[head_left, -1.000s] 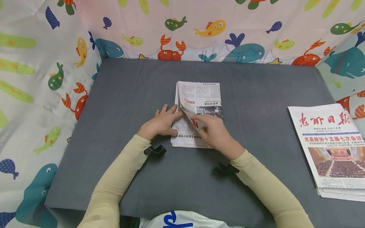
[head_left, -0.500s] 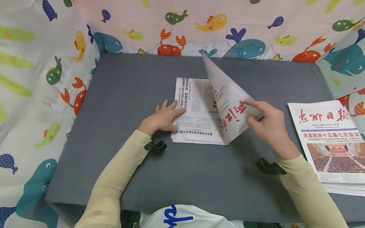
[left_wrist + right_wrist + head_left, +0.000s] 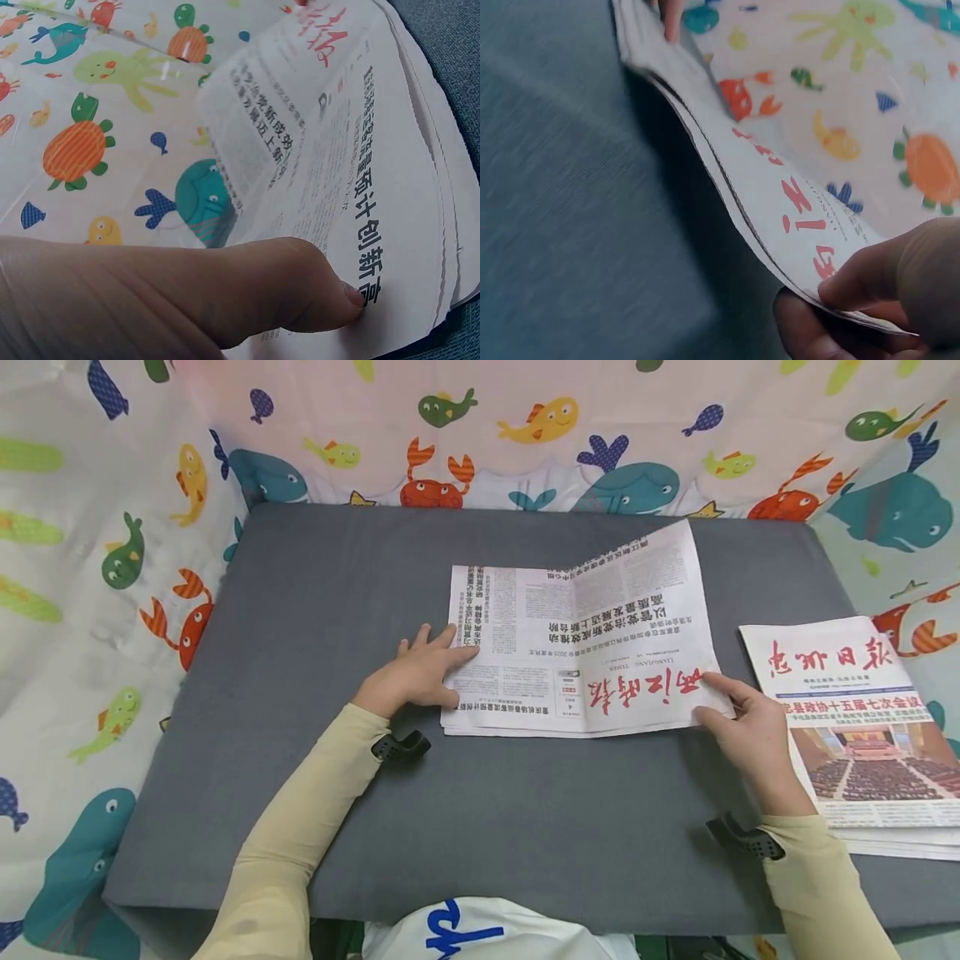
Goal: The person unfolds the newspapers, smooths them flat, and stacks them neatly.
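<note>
A newspaper with red title characters lies on the grey table, its right part unfolded and lifted off the surface. At its left edge my left hand rests with spread fingers; in the left wrist view the thumb presses on the printed page. My right hand pinches the lower right edge of the raised part between thumb and fingers, which the right wrist view shows from close by. In that view the newspaper edge bows up from the table, with its layers slightly apart.
A stack of folded newspapers lies at the right, close beside my right hand. The grey table is bordered by a sea-animal curtain at the back and sides. A black wrist camera sits on my left wrist.
My right hand has moved right, swinging the newspaper's top layer from the folded half out to the right so that the page opens. My left hand has stayed at the left edge.
</note>
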`<state>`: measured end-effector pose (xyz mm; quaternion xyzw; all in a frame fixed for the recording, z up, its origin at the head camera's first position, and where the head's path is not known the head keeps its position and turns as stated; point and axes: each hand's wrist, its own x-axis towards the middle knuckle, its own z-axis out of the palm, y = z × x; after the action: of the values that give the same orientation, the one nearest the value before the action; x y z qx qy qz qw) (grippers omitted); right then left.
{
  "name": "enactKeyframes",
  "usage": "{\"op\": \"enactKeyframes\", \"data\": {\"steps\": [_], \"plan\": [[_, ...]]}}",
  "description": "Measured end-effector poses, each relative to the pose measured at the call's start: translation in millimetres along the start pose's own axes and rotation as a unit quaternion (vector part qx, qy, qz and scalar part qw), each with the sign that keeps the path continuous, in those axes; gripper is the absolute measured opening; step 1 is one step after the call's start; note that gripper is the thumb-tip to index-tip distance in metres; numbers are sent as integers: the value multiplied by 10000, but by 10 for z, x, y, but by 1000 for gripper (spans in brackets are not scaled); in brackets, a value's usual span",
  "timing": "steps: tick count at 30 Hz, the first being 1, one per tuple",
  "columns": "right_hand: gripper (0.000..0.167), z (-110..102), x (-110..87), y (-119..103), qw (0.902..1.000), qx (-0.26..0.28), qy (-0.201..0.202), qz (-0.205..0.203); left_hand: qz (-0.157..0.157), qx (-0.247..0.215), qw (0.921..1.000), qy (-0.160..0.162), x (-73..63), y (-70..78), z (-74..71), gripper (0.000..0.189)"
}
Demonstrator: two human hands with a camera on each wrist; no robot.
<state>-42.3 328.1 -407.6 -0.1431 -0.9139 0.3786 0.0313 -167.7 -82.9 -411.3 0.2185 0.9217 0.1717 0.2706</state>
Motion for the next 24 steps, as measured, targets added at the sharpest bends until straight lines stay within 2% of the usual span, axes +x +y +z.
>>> {"op": "enactKeyframes", "data": {"steps": [4, 8, 11, 13, 18, 20, 24], "plan": [[55, 52, -12, 198, 9991, -96, -314, 252, -3, 21, 10000, -16, 11, 1, 16, 88], [57, 53, -36, 273, 9982, 2, -444, 397, 27, 63, 10000, -40, 15, 7, 20, 88], [60, 28, -44, 272, 9974, 237, -566, 373, 38, 91, 9999, -26, 6, 10, 13, 87], [60, 2, -38, 247, 9974, 213, -596, 345, 23, 113, 9999, -22, -2, 7, 8, 87], [62, -75, -1, 80, 9987, -236, -305, 332, 17, 152, 9999, 5, -17, -12, -15, 86], [63, -73, 26, -12, 9989, -384, -200, 192, 59, 128, 9998, 147, -13, -26, -19, 85], [64, 13, 105, -209, 9946, -901, -216, -465, 227, 70, 9969, 756, 22, -47, -8, 87]]}}
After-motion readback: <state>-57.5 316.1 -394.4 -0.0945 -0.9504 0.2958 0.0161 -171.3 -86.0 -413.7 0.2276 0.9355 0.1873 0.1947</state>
